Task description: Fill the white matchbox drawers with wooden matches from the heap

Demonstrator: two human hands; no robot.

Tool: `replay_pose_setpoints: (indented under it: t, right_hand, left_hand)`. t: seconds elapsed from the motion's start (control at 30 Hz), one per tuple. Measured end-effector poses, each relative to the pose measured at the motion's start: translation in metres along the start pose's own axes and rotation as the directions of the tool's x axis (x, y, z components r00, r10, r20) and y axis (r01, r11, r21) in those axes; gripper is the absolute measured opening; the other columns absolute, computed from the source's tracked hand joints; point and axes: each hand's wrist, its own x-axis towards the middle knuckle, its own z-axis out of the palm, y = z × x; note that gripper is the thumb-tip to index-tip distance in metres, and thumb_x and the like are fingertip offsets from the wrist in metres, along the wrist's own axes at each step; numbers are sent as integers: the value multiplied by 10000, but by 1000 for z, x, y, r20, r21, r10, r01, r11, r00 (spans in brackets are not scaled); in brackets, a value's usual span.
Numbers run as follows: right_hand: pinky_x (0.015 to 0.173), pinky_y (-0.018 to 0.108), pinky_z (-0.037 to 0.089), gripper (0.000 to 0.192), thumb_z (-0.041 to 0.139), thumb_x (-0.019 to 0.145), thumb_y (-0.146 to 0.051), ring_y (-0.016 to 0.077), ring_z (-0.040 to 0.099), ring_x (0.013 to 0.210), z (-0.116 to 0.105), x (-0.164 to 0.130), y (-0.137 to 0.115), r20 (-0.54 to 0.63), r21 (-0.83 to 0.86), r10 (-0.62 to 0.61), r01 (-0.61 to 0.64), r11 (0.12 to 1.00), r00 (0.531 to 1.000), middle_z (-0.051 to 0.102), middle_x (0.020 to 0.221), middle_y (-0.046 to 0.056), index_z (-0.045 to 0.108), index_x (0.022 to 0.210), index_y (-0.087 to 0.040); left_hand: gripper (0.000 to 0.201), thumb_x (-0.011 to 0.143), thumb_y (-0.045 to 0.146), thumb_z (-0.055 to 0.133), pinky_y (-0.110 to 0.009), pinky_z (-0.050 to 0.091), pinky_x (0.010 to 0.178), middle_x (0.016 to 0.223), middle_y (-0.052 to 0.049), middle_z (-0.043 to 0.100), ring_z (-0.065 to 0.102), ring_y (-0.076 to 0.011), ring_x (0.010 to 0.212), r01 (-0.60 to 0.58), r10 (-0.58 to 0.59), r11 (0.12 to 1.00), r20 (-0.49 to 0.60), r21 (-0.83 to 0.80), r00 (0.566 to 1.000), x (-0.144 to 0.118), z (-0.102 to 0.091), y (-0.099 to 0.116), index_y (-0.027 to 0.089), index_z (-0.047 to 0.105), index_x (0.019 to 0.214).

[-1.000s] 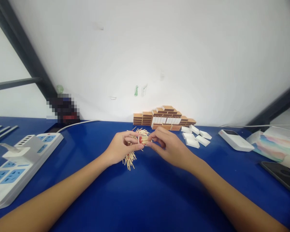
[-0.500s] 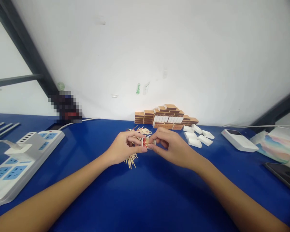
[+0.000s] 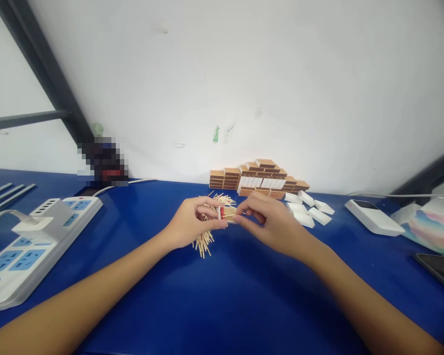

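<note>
Blue tabletop (image 3: 229, 301) ran back to a white wall, where stacked matchboxes (image 3: 259, 177) stood. Just before that stack, the left hand (image 3: 192, 228) and right hand (image 3: 272, 222) each pinched the match bundle (image 3: 227, 213), lifted slightly since a second ago above the loose matches (image 3: 204, 241).

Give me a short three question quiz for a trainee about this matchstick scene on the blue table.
1. True or false: both hands grip the same small bundle of matches.
2. What lies loose on the blue table under the left hand?
A. coins
B. a pile of matches
C. screws
3. Fill in: the stacked brown matchboxes stand against the ____.

Key:
1. True; the right hand pinches one end, the left the other.
2. B
3. wall
</note>
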Motion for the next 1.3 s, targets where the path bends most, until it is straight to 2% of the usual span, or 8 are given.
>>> replay_pose_setpoints:
  t: [0.13, 0.27, 0.47, 0.63, 0.83, 1.03, 1.13, 1.3]
  right_hand:
    - [622, 289, 398, 102, 681, 969, -325, 130, 477, 647, -5, 1, 0, 32, 39, 21, -23, 999, 999, 521, 755, -14, 688, 949, -225]
    - [619, 285, 417, 105, 665, 979, -321, 133, 507, 672, -5, 2, 1, 71, 118, 94, -102, 988, 993, 577, 799, -2, 687, 930, -231]
    - [590, 285, 424, 134, 623, 993, -310, 141, 518, 667, -2, 4, -1, 87, 185, 186, -200, 962, 979, 623, 810, 13, 659, 904, -217]
    - [594, 285, 421, 128, 631, 990, -306, 136, 508, 665, 3, 1, -3, 54, 172, 143, -150, 974, 988, 600, 812, 14, 673, 910, -215]
    - [611, 289, 410, 129, 620, 996, -291, 129, 490, 652, 1, 2, 1, 15, 117, 122, -123, 985, 992, 576, 813, 8, 684, 912, -217]
    - [626, 300, 393, 157, 607, 1000, -271, 137, 481, 665, 2, 0, -1, 50, 26, 64, -65, 998, 997, 552, 801, 14, 688, 882, -206]
    - [627, 300, 392, 178, 607, 998, -264, 136, 482, 663, 4, 0, -4, 67, 47, 81, -84, 995, 994, 550, 784, 13, 692, 854, -204]
    - [615, 298, 400, 152, 616, 995, -280, 135, 487, 658, 8, -1, -4, 74, 108, 109, -117, 987, 991, 566, 793, 14, 725, 907, -220]
  left_hand:
    - [515, 692, 331, 941, -292, 542, 730, 873, -78, 817, 750, -188, 767, 9, -11, 998, -32, -61, 999, 3, 0, -2, 149, 705, 1113]
    - [499, 694, 322, 942, -289, 543, 738, 856, -70, 816, 747, -178, 757, 20, -22, 995, -28, -97, 999, 2, -1, 0, 144, 701, 1092]
    - [526, 697, 346, 942, -287, 524, 672, 869, -82, 814, 744, -191, 740, 13, -14, 999, -18, -48, 1000, 1, -2, -1, 147, 690, 1115]
    - [532, 685, 338, 951, -295, 542, 685, 888, -82, 811, 749, -198, 758, 5, -4, 998, 6, -61, 1000, 1, 0, -4, 156, 693, 1114]
    - [525, 693, 340, 943, -274, 515, 646, 851, -80, 810, 737, -192, 725, -3, 3, 1000, -19, -31, 1000, 2, -2, -1, 148, 694, 1113]
    - [515, 685, 317, 946, -272, 507, 671, 869, -70, 804, 721, -177, 732, -14, 14, 1000, 15, 23, 1000, -1, 1, 0, 154, 704, 1110]
    - [512, 694, 337, 942, -266, 493, 656, 879, -65, 797, 712, -173, 734, -35, 32, 996, 37, 79, 999, -2, 1, 1, 164, 714, 1118]
    - [518, 705, 366, 934, -284, 514, 686, 899, -72, 795, 725, -189, 766, -32, 29, 997, 45, 71, 999, -3, -1, 1, 169, 709, 1127]
